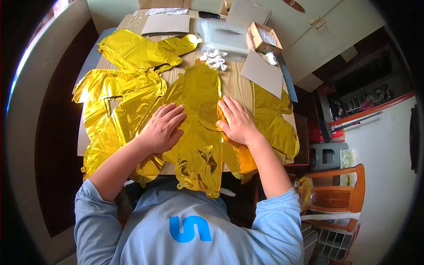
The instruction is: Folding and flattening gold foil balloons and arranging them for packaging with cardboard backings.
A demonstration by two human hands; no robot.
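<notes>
My left hand (163, 127) and right hand (239, 123) are spread flat, pinching nothing, on the flat gold foil balloon (190, 95) mid-frame. Its bottom overhangs the table (236, 80), so uneven pressing could probably crease it or slide it off.

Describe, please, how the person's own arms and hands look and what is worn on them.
The left hand and right hand are bare. What looks like a thin ring shows on a left finger. Loose light-blue fabric sleeves end near the elbows, without visible markings.
</notes>
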